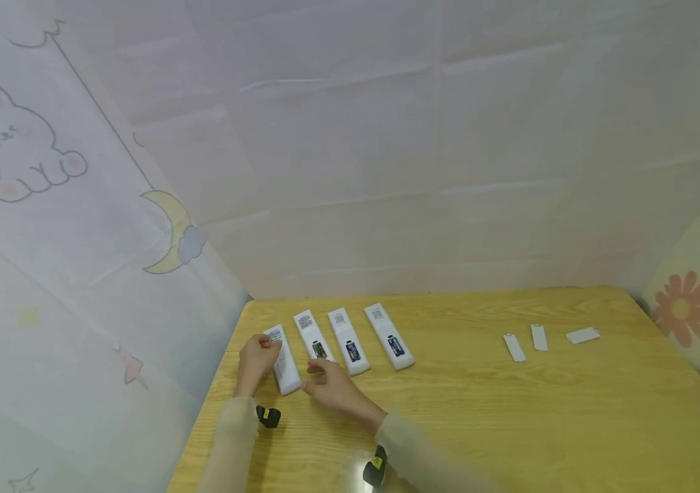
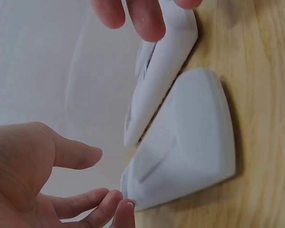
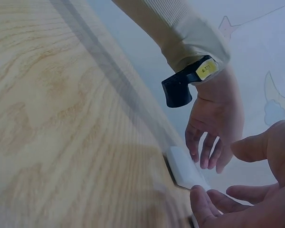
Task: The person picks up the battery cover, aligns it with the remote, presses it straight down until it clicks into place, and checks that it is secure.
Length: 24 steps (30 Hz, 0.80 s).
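Note:
Four white remotes lie back up on the wooden table. The leftmost remote (image 1: 286,373) has its back covered; the second (image 1: 305,324), third (image 1: 342,326) and fourth (image 1: 380,316) show uncovered battery bays with batteries. My left hand (image 1: 258,357) is at the leftmost remote's upper left side, fingers loosely bent; in the left wrist view its fingertips (image 2: 115,195) meet that remote's edge (image 2: 199,128). My right hand (image 1: 336,390) hovers by the lower ends of the first and second remotes, thumb and fingers apart and holding nothing. In the right wrist view, both hands flank the remote's end (image 3: 183,166).
Three small white battery covers lie at the right of the table (image 1: 479,424): two upright ones (image 1: 514,348) (image 1: 539,337) and a slanted one (image 1: 583,335). A printed cloth wall (image 1: 386,171) stands behind the table, with another at its left. Black wrist cameras sit on both wrists.

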Motion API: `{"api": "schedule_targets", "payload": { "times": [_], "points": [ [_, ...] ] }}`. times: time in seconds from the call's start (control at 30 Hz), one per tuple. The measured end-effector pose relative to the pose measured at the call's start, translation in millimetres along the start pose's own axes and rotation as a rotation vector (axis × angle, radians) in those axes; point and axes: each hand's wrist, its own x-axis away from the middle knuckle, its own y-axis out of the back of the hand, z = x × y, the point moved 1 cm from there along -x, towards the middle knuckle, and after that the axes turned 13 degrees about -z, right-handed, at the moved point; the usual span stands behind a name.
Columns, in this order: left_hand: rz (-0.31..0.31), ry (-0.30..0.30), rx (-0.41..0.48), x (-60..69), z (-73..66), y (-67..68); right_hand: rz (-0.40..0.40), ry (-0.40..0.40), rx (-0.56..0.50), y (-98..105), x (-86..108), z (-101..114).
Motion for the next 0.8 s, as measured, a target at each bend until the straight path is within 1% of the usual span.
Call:
{"api": "schedule_targets", "payload": {
  "times": [0.17,0.33,0.47,0.7,0.8],
  "points": [
    [0.021,-0.013,0.041,-0.5,-10.8,-1.2,-0.011,0.012,0.008,15,-0.2,3],
    [0.038,-0.021,0.059,0.0,-18.8,-7.7,-0.025,0.016,0.005,31,-0.3,2],
    [0.042,-0.024,0.065,-0.8,-21.1,-13.8,-0.041,0.008,0.014,43,0.0,1],
    [0.038,-0.023,0.060,-1.2,-25.1,-21.7,-0.109,0.026,0.086,62,-3.0,-2],
    [0.039,-0.039,0.039,-2.3,-26.9,-25.3,-0.124,0.030,0.071,70,-4.5,-2]
  ]
}}
